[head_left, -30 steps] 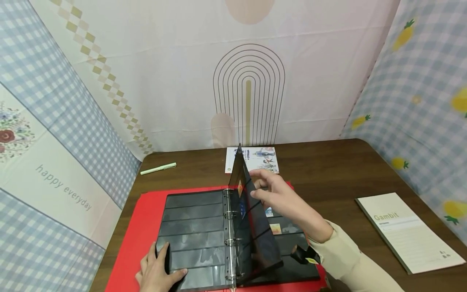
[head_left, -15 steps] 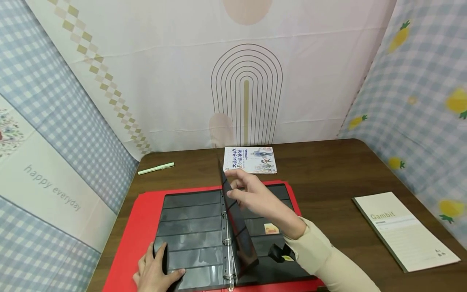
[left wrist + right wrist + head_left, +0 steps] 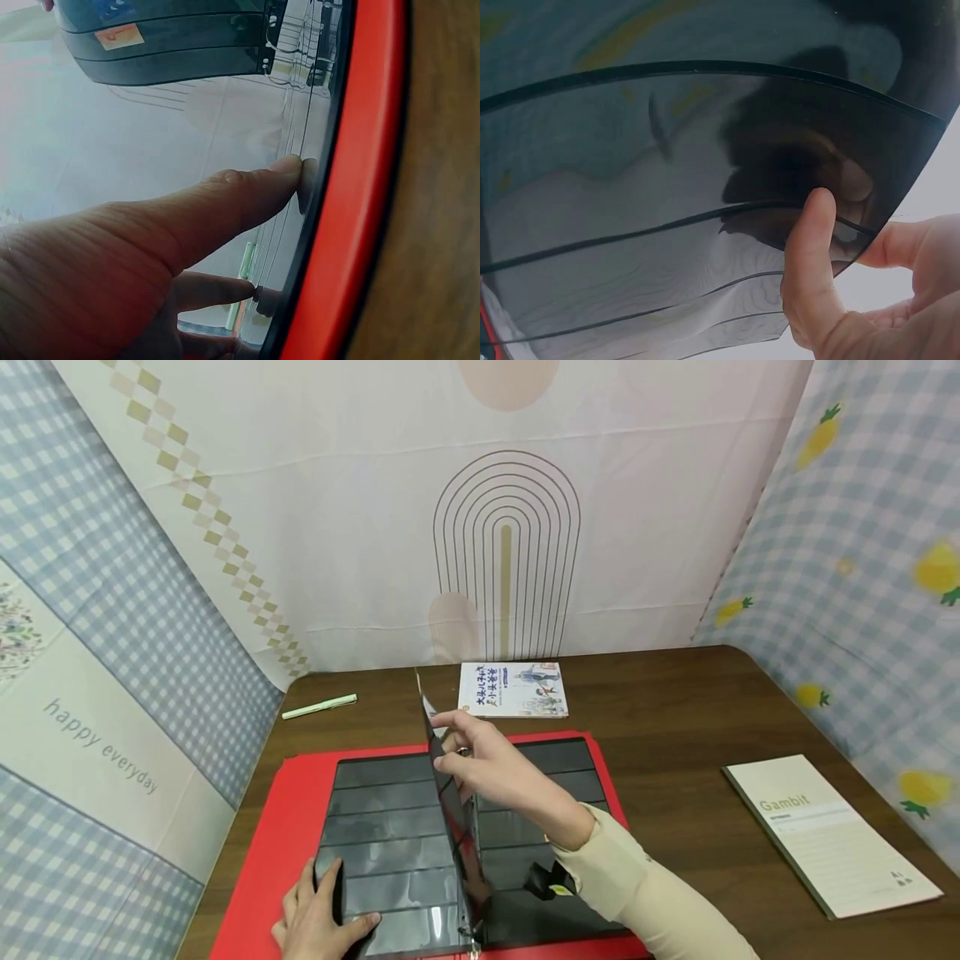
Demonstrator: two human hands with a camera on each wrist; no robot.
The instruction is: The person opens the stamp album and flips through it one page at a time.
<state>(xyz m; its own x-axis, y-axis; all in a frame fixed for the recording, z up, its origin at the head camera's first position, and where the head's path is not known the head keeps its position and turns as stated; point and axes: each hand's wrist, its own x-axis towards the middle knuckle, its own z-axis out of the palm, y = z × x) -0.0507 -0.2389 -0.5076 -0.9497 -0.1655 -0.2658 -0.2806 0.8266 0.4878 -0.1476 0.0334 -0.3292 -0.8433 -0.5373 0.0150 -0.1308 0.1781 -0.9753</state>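
An open red ring binder (image 3: 262, 827) lies on the table, with black pocketed pages on both sides of its metal rings. My right hand (image 3: 487, 764) pinches one black page (image 3: 630, 225) near its outer edge, thumb on one face and fingers behind. That page stands nearly upright over the rings, leaning a little left. In the left wrist view a small orange stamp-like piece (image 3: 120, 36) shows in a pocket of the raised page. My left hand (image 3: 318, 914) rests on the lower left of the left page (image 3: 397, 852), thumb and fingers spread.
Behind the binder lies a white picture booklet (image 3: 517, 689). A pale green pen (image 3: 319, 707) is at the back left. On the right sits a notebook marked Gambit (image 3: 828, 835). Patterned cloth hangs around the back and sides of the wooden table (image 3: 675, 710).
My right hand has swung the black page leftward, from leaning over the right side to past upright. More of the right page now shows. The left hand stays in place.
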